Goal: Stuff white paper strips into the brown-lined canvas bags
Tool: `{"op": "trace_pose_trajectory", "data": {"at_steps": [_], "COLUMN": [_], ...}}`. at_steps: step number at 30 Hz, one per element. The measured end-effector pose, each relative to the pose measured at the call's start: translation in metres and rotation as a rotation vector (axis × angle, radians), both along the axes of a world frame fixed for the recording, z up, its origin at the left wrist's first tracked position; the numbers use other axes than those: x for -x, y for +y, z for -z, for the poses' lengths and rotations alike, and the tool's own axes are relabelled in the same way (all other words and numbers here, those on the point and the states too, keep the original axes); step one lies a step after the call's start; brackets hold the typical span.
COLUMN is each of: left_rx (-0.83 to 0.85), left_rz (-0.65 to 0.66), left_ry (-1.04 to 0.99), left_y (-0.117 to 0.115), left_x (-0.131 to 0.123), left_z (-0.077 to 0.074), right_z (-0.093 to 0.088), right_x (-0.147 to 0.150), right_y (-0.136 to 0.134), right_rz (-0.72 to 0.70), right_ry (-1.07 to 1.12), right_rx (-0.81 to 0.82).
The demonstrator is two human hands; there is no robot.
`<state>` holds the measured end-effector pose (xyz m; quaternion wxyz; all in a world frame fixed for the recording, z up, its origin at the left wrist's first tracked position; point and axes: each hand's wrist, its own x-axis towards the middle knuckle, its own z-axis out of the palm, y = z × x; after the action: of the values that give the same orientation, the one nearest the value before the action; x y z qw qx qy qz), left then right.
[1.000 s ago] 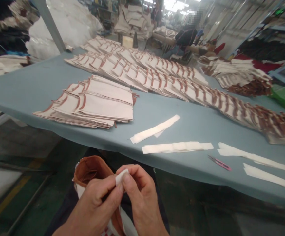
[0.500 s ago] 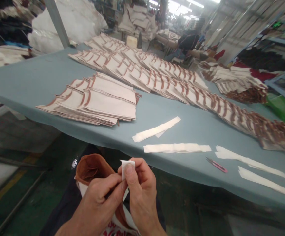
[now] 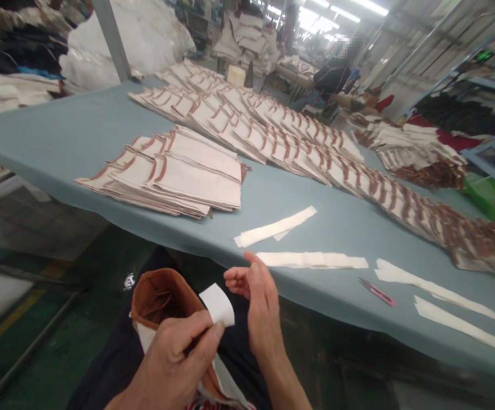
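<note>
My left hand (image 3: 179, 347) pinches a small white piece of paper or cloth (image 3: 219, 304) between thumb and fingers. The piece curves up and to the right from the fingertips. Just right of it, my right hand (image 3: 259, 302) is open, fingers apart, holding nothing and not touching the piece. Below both hands, on my lap, lies a cream fabric item with a brown lining (image 3: 162, 290). Its mouth gapes toward the upper left, and some red lettering shows low down, partly hidden by my left hand.
On the blue-grey table (image 3: 60, 131) lie a stack of cream panels with brown edging (image 3: 200, 176), long overlapping rows of similar panels (image 3: 281, 142), several pale strips (image 3: 311, 259) and pink-handled thread snips (image 3: 378, 291). A person (image 3: 333, 77) is at the back.
My right hand has let go of the small white piece and moved slightly right, its fingers opening. The piece, still in my left hand, now shows more of its face. The view has shifted slightly.
</note>
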<state>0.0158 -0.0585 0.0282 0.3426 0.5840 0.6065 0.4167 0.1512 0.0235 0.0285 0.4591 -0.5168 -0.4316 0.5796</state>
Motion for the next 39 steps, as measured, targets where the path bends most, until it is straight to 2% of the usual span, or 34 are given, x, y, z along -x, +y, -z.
{"op": "trace_pose_trajectory", "data": {"at_steps": [1, 3, 5, 7, 10, 12, 16, 19, 22, 26, 29, 32, 34, 39], "left_rx": [0.011, 0.030, 0.042, 0.051, 0.103, 0.131, 0.142, 0.193, 0.205, 0.199, 0.205, 0.184, 0.173, 0.199], "left_rz": [0.002, 0.015, 0.024, 0.034, 0.079, 0.099, 0.078, -0.107, -0.292, -0.285, -0.243, -0.180, -0.168, -0.254], "left_ry": [0.004, 0.000, -0.011, -0.020, -0.048, -0.088, -0.118, -0.154, -0.150, -0.114, -0.108, -0.111, -0.097, 0.050], "left_y": [0.001, 0.004, 0.006, 0.007, 0.008, 0.010, 0.009, 0.000, -0.014, -0.030, -0.044, -0.063, -0.078, -0.105], "left_x": [0.001, 0.004, 0.005, 0.005, 0.003, 0.001, -0.002, 0.001, 0.008, 0.023, 0.033, 0.046, 0.053, 0.050], "left_z": [-0.002, -0.006, -0.007, -0.007, -0.006, -0.005, -0.004, 0.001, 0.008, 0.023, 0.035, 0.043, 0.042, 0.031], "right_z": [0.004, 0.008, 0.005, -0.003, -0.017, -0.022, -0.020, -0.008, 0.017, 0.059, 0.081, 0.089, 0.090, 0.093], "right_x": [-0.005, -0.014, -0.021, -0.024, -0.018, -0.011, 0.004, 0.011, 0.019, 0.031, 0.036, 0.036, 0.035, 0.036], "right_y": [0.000, -0.003, -0.010, -0.015, -0.018, -0.017, -0.018, -0.019, -0.026, -0.050, -0.067, -0.073, -0.073, -0.072], "right_rz": [-0.012, -0.140, -0.309, -0.398, -0.376, -0.332, -0.219, -0.115, -0.077, -0.201, -0.255, -0.308, -0.331, -0.336], "right_ry": [-0.047, -0.133, -0.197, -0.254, -0.288, -0.265, -0.160, -0.061, -0.011, -0.021, -0.033, -0.048, -0.062, -0.101], "right_rx": [0.020, 0.060, 0.059, -0.001, -0.093, -0.089, -0.042, -0.009, 0.031, 0.104, 0.168, 0.211, 0.226, 0.223]}}
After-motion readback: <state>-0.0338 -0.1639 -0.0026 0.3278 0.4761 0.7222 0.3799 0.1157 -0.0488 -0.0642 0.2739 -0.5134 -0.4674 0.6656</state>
